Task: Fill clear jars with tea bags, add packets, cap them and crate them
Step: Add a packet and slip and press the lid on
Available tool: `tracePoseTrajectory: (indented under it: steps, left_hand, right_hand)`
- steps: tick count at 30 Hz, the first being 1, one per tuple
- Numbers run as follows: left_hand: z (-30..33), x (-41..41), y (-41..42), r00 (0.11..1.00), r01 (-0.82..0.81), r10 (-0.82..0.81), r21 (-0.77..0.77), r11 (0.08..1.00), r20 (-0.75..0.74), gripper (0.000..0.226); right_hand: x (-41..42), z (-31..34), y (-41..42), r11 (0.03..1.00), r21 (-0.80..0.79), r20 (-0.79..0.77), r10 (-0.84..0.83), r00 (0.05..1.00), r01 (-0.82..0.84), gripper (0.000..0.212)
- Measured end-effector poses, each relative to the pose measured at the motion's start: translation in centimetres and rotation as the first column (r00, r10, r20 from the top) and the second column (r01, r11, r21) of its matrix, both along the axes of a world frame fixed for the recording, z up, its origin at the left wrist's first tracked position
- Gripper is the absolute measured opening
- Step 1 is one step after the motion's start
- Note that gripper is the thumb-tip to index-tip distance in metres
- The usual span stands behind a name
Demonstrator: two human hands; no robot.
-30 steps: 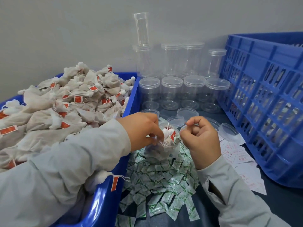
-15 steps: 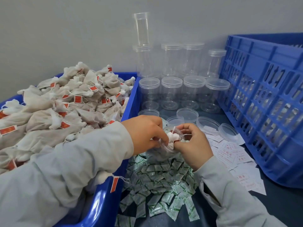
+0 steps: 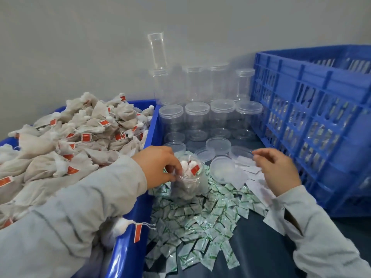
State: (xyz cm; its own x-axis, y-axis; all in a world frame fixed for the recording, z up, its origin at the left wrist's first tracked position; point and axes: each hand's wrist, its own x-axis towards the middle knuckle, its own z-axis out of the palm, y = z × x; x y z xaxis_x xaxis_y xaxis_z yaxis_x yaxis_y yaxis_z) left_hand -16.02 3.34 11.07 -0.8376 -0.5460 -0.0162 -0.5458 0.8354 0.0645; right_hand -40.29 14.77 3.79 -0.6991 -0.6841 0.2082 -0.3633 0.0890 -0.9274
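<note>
**Jar steadied by one hand while the other goes for a slip or a cap**

Nearest lies a loose heap of small green-and-white foil packets (image 3: 192, 223) on the dark table top (image 3: 261, 247), spread wide, probably so that one can be picked off without digging; on that heap stands the open clear plastic jar packed with tea bags (image 3: 188, 177), upright, its red tags showing at the mouth; the left hand (image 3: 158, 167) curls over its rim, fingertips at or just inside the mouth, which looks meant to hold the jar still and press the bags down; the left arm rests across the edge of the blue plastic tub (image 3: 128, 247), heaped with beige tea bags bearing red tags (image 3: 70, 141), set close at that side for short reaches.

The right hand (image 3: 279, 171) hovers apart from the jar, fingers loosely bent and holding nothing, above a scatter of white paper slips (image 3: 257, 187) and just beside a loose clear round lid (image 3: 222, 169); I judge the filling done and the packet, slip and cap still to come.

Farther back stand rows of empty clear capped jars (image 3: 210, 117), and at the right the blue slatted plastic crate (image 3: 321, 117), near enough to receive finished jars.
</note>
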Motion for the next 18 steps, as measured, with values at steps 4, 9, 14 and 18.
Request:
tracePoseTrajectory:
  steps: [4, 9, 14, 18]
  left_hand:
    - [-0.3, 0.0, 0.0, 1.0, 0.005, -0.004, 0.032, 0.999, -0.017, 0.018]
    - [-0.3, -0.1, 0.3, 1.0, -0.008, 0.009, 0.056, 0.998, -0.019, 0.017]
    - [-0.1, -0.2, 0.6, 0.999, -0.012, 0.016, 0.081, 0.997, -0.047, 0.016]
    - [0.0, -0.1, 0.7, 0.999, -0.02, 0.025, 0.095, 0.995, -0.044, 0.019]
  right_hand:
    - [-2.5, -3.3, 1.7, 0.739, 0.667, -0.359, 0.209, 0.91, 0.094, 0.04]
    - [-2.1, -4.0, 1.7, 0.764, 0.63, -0.43, 0.197, 0.881, 0.137, 0.041]
    - [-1.8, -3.9, 1.9, 0.902, 0.416, -0.328, 0.028, 0.944, 0.117, 0.014]
    - [-1.8, -3.3, 2.1, 0.955, 0.243, -0.269, -0.1, 0.958, 0.168, 0.025]
